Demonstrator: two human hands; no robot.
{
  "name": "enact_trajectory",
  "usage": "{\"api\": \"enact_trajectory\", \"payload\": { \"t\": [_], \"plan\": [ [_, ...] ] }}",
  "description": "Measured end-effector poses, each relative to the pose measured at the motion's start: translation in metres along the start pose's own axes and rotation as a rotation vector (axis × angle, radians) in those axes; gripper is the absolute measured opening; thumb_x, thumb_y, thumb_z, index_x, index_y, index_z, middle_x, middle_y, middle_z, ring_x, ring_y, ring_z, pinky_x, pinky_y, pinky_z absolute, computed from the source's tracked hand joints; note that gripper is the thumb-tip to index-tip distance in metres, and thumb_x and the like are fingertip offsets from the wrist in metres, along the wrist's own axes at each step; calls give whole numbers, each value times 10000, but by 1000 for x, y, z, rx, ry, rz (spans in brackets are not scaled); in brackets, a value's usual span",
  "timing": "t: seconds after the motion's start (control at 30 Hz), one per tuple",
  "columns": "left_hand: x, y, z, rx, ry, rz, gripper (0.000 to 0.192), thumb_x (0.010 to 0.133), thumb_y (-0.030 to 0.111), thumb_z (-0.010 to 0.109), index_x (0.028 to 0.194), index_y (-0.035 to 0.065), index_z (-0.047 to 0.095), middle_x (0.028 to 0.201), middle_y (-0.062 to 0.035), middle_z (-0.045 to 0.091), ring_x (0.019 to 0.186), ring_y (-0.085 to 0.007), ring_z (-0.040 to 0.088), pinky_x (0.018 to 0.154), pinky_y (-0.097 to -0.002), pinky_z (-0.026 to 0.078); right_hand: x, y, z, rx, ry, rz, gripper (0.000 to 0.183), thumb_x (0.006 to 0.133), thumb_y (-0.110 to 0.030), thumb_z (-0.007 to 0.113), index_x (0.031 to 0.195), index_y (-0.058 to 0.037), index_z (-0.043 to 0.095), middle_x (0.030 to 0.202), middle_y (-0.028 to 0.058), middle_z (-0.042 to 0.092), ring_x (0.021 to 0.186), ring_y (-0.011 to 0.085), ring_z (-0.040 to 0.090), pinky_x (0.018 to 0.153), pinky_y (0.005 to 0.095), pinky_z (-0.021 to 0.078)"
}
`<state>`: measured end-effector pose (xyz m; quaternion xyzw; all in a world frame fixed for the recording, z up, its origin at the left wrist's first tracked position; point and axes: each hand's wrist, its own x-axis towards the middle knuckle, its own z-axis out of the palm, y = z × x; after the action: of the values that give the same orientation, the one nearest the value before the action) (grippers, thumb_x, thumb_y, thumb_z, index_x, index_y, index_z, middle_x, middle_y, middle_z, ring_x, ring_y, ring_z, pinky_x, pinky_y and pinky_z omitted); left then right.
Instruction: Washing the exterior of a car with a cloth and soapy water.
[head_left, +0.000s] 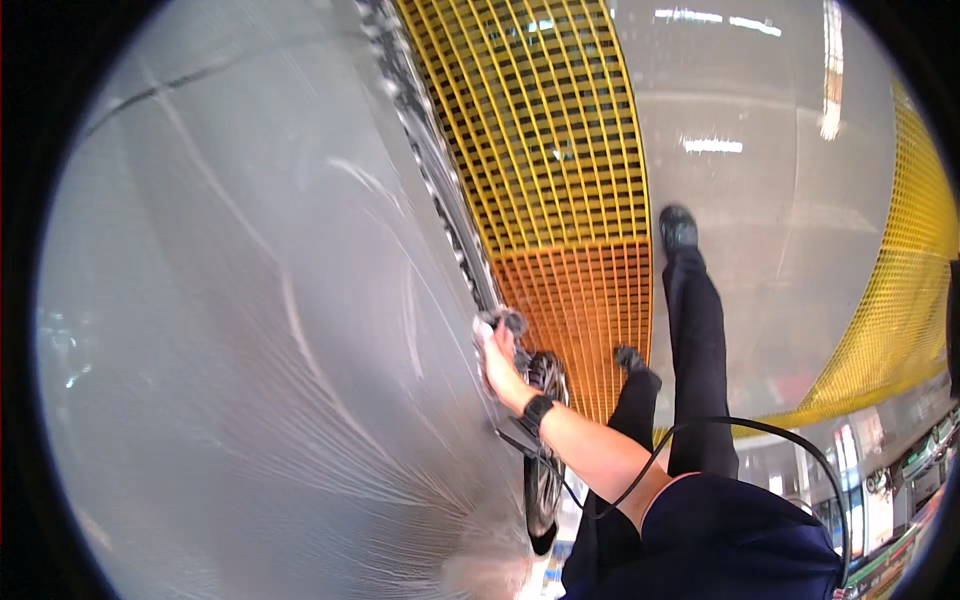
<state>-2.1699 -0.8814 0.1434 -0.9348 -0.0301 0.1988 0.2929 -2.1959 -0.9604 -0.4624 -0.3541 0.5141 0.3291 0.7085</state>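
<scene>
My left hand (501, 360), with a black band on the wrist, reaches to the lower edge of a grey car body panel (300, 300). It is closed around a dark, foamy wash sponge or mitt (513, 322); which of the two I cannot tell. White suds (420, 142) lie along the dark lower trim of the car. Just below the hand is a black tyre (547, 375), and a wheel (541, 495) shows further down. My right hand is out of view.
Yellow floor grating (555, 135) and orange grating (585, 300) run beside the car. A shoe (678, 226) stands on the shiny grey floor (765, 225). A black cable (780, 427) loops across the legs. More yellow grating (900, 285) lies at the right.
</scene>
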Motion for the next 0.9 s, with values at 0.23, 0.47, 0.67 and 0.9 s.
{"api": "enact_trajectory", "payload": {
  "t": [0.23,0.47,0.67,0.9],
  "plan": [
    [-7,-7,13,-61,7,-28,1514,554,791,747,1511,-25,-96,1498,-423,-52,1402,-560,8,1091,-696,101,57,-420,-12,34,31,-615,897,914,-641,430,1522,-14,225,1518,282,309,1421,435,260,1162,508,221],
    [-45,-19,-13,-81,-11,-58,1540,524,816,743,1510,-41,-73,1485,-450,-46,1392,-585,-5,1078,-719,84,63,-447,10,106,54,-769,751,970,-550,400,1429,45,390,1466,286,399,1383,404,358,1148,449,284],
    [-4,9,3,-208,147,114,1543,507,830,739,1515,-43,-36,1477,-468,-6,1378,-610,22,1067,-735,81,36,-130,-114,199,-227,-37,378,1001,-313,383,981,-31,635,886,184,678,675,320,656,653,539,537],
    [-73,2,-32,32,235,-41,1412,588,777,724,1526,-29,43,1482,-465,54,1394,-613,34,1093,-729,81,-285,-338,-83,82,-749,-211,366,972,-209,516,1274,-13,583,1103,34,652,986,150,603,903,305,471]
  ]
}}
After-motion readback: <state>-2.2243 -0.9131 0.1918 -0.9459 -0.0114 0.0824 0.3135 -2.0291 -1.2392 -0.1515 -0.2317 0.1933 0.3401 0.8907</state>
